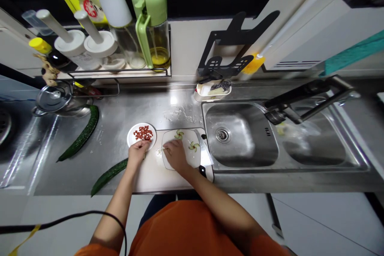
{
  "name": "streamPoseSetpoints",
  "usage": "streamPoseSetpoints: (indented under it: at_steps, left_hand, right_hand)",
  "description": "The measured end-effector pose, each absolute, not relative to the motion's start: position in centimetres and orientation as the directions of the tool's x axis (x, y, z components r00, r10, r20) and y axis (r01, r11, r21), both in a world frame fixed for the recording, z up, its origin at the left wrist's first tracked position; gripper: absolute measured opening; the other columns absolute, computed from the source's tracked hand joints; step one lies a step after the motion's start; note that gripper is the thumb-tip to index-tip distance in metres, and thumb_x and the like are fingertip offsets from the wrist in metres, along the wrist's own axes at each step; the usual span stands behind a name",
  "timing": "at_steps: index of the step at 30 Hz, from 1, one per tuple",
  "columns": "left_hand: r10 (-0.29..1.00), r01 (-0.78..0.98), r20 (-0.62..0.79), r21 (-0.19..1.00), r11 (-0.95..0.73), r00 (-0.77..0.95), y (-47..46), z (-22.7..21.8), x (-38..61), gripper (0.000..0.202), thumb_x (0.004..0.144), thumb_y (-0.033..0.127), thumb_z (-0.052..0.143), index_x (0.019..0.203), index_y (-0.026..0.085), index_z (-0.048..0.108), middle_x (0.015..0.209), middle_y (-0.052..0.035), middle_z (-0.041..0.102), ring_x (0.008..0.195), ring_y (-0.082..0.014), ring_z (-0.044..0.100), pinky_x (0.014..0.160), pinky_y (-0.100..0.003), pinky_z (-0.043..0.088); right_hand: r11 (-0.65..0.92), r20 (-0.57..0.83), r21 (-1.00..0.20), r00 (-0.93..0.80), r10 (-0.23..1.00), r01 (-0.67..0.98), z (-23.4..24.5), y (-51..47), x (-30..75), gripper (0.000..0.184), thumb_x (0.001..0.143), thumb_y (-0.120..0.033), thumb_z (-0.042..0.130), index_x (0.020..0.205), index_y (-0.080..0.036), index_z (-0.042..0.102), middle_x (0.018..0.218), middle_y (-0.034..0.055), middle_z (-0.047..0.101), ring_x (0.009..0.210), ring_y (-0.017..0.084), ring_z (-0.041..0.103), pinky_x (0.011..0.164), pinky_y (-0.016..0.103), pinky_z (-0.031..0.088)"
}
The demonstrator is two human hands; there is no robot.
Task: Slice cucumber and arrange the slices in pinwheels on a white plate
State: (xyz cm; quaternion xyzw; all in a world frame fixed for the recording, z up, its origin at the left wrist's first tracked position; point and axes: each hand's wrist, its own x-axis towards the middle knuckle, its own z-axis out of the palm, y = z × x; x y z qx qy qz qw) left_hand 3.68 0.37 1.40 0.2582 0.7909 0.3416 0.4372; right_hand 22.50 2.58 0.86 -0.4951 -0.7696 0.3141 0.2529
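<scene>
At the near edge of a small white dish (130, 138), the fingers of my left hand (138, 154) are drawn into a pinch. Small red pieces that look like goji berries (143, 132) are heaped in that dish. My right hand (176, 155) reaches over a squarish clear-rimmed plate (192, 162), fingertips closed together by its left side; whatever either hand pinches is too small to make out. Two pinwheels of cucumber slices (193, 146) lie on this plate, one partly behind my right hand. Under the plate is a white cutting board (153, 182).
A knife (205, 152) lies along the board's right side. Left of it rest a cut cucumber (106, 178) and a longer cucumber (81, 138). The double sink (243, 136) with a black faucet (297, 100) is on the right. Bottles and an oil jug (151, 20) stand behind.
</scene>
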Motion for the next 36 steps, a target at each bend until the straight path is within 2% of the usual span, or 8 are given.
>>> streamPoseSetpoints:
  at_steps: [5,12,21,25,27,29,33,36]
  left_hand:
    - [0.685,-0.056,-0.561,0.791,0.609,-0.465,0.5,1.8,4.1,0.040,0.057,0.043,0.072,0.084,0.014,0.074,0.056,0.0024,0.062,0.043,-0.0057,0.043,0.044,-0.018,0.030]
    - [0.680,-0.150,-0.601,0.785,0.601,-0.420,0.6,2.2,4.2,0.038,0.055,0.042,0.075,0.080,0.014,0.074,0.053,0.0026,0.063,0.043,-0.0056,0.044,0.047,-0.019,0.033]
    - [0.727,-0.125,-0.565,0.815,0.566,-0.390,0.6,2.5,4.2,0.036,0.054,0.042,0.076,0.076,0.013,0.074,0.072,-0.0035,0.071,0.060,-0.0105,0.056,0.058,-0.020,0.041]
    - [0.734,-0.072,-0.563,0.809,0.583,-0.380,0.4,2.3,4.0,0.039,0.057,0.045,0.073,0.080,0.013,0.073,0.069,-0.0030,0.070,0.057,-0.0103,0.055,0.056,-0.020,0.040]
    - [0.735,0.006,-0.551,0.798,0.602,-0.396,0.2,2.0,3.7,0.040,0.062,0.047,0.069,0.084,0.014,0.073,0.065,-0.0019,0.068,0.053,-0.0102,0.053,0.054,-0.021,0.040]
    - [0.752,0.177,-0.489,0.774,0.608,-0.443,0.0,1.7,3.2,0.037,0.068,0.046,0.064,0.087,0.015,0.074,0.065,-0.0018,0.068,0.054,-0.0116,0.055,0.056,-0.022,0.041]
    - [0.886,0.657,-0.220,0.603,0.452,-0.407,-0.3,1.5,2.4,0.029,0.077,0.037,0.054,0.090,0.020,0.074,0.089,-0.0063,0.072,0.078,-0.0180,0.063,0.075,-0.029,0.046]
    - [0.941,0.816,-0.102,0.473,0.332,-0.323,-0.6,1.6,2.6,0.032,0.082,0.032,0.048,0.097,0.017,0.072,0.097,-0.0114,0.070,0.091,-0.0228,0.062,0.086,-0.034,0.046]
  right_hand:
    - [0.273,0.046,-0.774,-0.380,0.924,0.571,0.8,4.0,18.6,0.005,0.081,-0.021,0.062,0.082,-0.022,0.067,0.083,0.0031,0.063,0.089,0.020,0.048,0.082,0.033,0.036]
    - [0.225,0.046,-0.836,-0.344,0.938,0.501,0.7,4.0,17.8,0.007,0.083,-0.021,0.061,0.081,-0.022,0.068,0.081,0.0012,0.066,0.087,0.019,0.050,0.082,0.031,0.035]
    - [0.149,0.016,-0.869,-0.273,0.962,0.472,0.9,4.2,17.2,0.009,0.079,-0.014,0.062,0.076,-0.021,0.068,0.078,-0.0001,0.068,0.082,0.018,0.053,0.081,0.030,0.036]
    - [0.130,0.012,-0.879,-0.252,0.968,0.458,0.8,4.2,17.1,0.010,0.078,-0.013,0.062,0.074,-0.021,0.067,0.076,-0.0008,0.069,0.080,0.017,0.054,0.081,0.030,0.036]
    - [0.128,0.010,-0.878,-0.249,0.968,0.461,0.8,4.2,17.4,0.011,0.080,-0.014,0.061,0.073,-0.021,0.067,0.076,-0.0009,0.069,0.079,0.017,0.055,0.081,0.030,0.036]
    - [0.134,0.009,-0.867,-0.253,0.968,0.480,0.7,4.2,17.9,0.012,0.081,-0.016,0.060,0.073,-0.021,0.066,0.076,-0.0005,0.068,0.080,0.017,0.056,0.083,0.031,0.036]
    - [0.203,0.047,-0.824,-0.293,0.955,0.530,0.5,3.7,20.4,0.015,0.085,-0.017,0.055,0.073,-0.020,0.064,0.076,0.0007,0.067,0.080,0.017,0.055,0.087,0.034,0.036]
    - [0.302,0.135,-0.764,-0.316,0.939,0.571,0.5,3.0,23.3,0.014,0.087,-0.019,0.054,0.078,-0.019,0.065,0.078,0.0031,0.065,0.086,0.019,0.052,0.085,0.035,0.037]
